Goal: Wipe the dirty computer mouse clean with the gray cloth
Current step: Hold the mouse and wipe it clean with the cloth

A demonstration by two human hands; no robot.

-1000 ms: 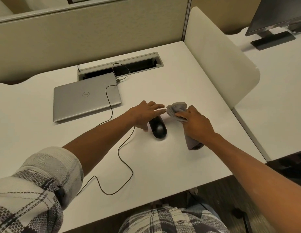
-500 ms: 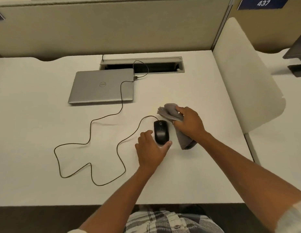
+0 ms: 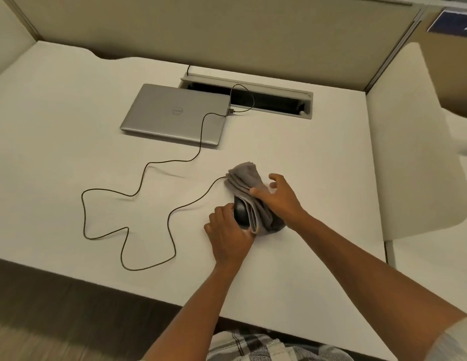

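The left hand's fingers (image 3: pixel 220 213) curl around the near left side of the black mouse (image 3: pixel 241 213), knuckles bent, the thumb lying along its near end — the left hand (image 3: pixel 229 235) grips the mouse and holds it down on the white desk (image 3: pixel 292 282). The right hand's thumb (image 3: pixel 261 191) presses onto the gray cloth (image 3: pixel 246 178), which is bunched in folds and draped over the right half and far end of the mouse; the index finger (image 3: pixel 276 177) reaches out past the cloth with a slight bend, and the other fingers are hidden behind the palm, so how they lie on the cloth cannot be told. The right hand (image 3: pixel 281 201) sits over the cloth's right side, holding it against the mouse. Both wrists are straight, and the two bare forearms run back toward the near edge of the desk, the left from the lower middle, the right from the lower right corner, where a pale sleeve (image 3: pixel 454 340) shows. Only the left half of the mouse is visible between the two hands, just right of the desk's middle. Its thin dark cable (image 3: pixel 128 195) leaves the far end under the cloth, wanders in loose loops across the desk to the left, and climbs over a closed silver laptop (image 3: pixel 175 113) — to a plug at the laptop's right edge, beside a recessed cable slot (image 3: pixel 266 100) in the desk. Beige partition walls (image 3: pixel 227 29) stand behind the desk.
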